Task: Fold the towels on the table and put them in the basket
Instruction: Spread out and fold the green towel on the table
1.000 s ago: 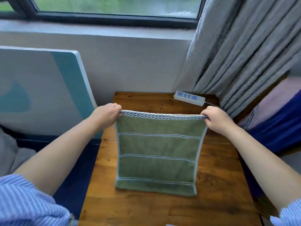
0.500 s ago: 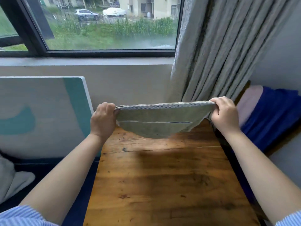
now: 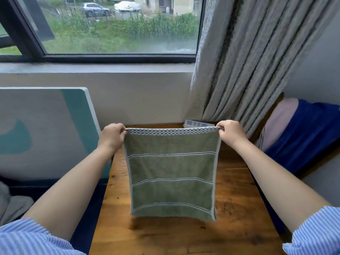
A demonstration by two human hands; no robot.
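Between the two raised hands, a green terry towel with thin pale stripes and a checkered top band (image 3: 172,173) is hanging flat, its upper edge pulled taut. At that edge's left corner the left hand (image 3: 112,137) is pinching the cloth with curled fingers, knuckles turned up and the forearm reaching forward from a blue-and-white striped sleeve (image 3: 27,236). At the opposite corner the right hand (image 3: 230,134) is gripping the cloth the same way, its arm stretched out level with the other. Below both hands, the towel's lower hem is hanging just above the brown wooden table (image 3: 235,208). Just beyond the right hand, a white power strip (image 3: 196,123) is lying at the table's far edge, beside grey pleated curtains (image 3: 248,61).
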